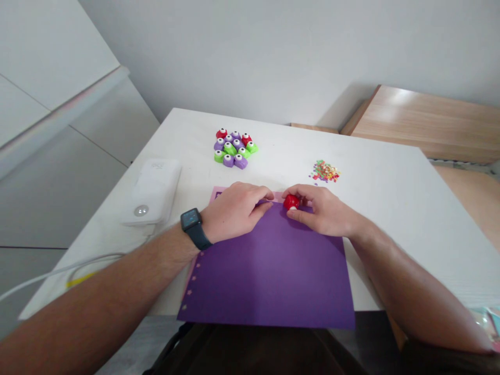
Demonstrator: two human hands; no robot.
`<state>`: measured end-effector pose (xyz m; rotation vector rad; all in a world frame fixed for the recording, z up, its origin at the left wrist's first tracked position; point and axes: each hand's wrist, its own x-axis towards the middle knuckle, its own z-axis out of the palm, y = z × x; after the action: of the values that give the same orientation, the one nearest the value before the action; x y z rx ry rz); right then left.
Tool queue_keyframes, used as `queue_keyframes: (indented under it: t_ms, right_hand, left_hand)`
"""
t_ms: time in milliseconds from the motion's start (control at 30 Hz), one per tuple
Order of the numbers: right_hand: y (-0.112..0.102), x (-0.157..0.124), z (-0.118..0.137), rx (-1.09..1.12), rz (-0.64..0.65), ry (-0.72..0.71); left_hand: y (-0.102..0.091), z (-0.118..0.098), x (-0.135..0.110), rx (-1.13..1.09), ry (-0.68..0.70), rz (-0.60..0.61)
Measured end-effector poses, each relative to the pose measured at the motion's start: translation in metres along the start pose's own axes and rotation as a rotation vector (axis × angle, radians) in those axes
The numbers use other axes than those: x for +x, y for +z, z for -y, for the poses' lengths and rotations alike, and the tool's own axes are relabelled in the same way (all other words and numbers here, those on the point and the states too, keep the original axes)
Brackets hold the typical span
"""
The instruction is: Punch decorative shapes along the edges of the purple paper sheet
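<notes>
A purple sheet of paper [269, 276] lies over a pink sheet [219, 191] at the table's front edge. Star-shaped holes run down the purple sheet's left side, and pink shows through several of them. My left hand [240, 208] is at the top edge of the purple sheet, with thumb and fingers closed about that edge. In my right hand [320, 208] is a red craft punch [291, 202], gripped between thumb and fingers at the same top edge. My fingers partly hide the punch, and I cannot tell whether paper is in its slot.
Several purple, green and red craft punches [229, 149] stand grouped at the back. A small pile of coloured paper cut-outs [326, 171] lies back right. A white box-like device [154, 190] with a cable [97, 258] sits on the left. Wooden furniture [433, 120] stands beyond the table's right.
</notes>
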<state>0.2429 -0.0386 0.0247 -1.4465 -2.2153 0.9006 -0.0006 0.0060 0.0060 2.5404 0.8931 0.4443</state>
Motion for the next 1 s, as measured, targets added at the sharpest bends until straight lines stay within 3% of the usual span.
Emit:
queue_keyframes:
  t_ms: [300, 600, 733, 1000]
  right_hand:
    - [0.0000, -0.0020, 0.0029, 0.054, 0.033, 0.001]
    - [-0.0075, -0.0026, 0.0050, 0.212, 0.013, 0.058]
    - [-0.0061, -0.0028, 0.0018, 0.324, -0.006, 0.069]
    - [-0.0048, -0.0014, 0.0032, 0.313, -0.062, 0.140]
  left_hand:
    - [0.0034, -0.0005, 0.0007, -0.001, 0.012, -0.007]
    - [0.0035, -0.0074, 0.0000, 0.136, 0.092, -0.033]
    - [0.0026, -0.0082, -0.0008, 0.203, 0.157, -0.039]
    - [0.0015, -0.0090, -0.0017, 0.352, 0.356, -0.155]
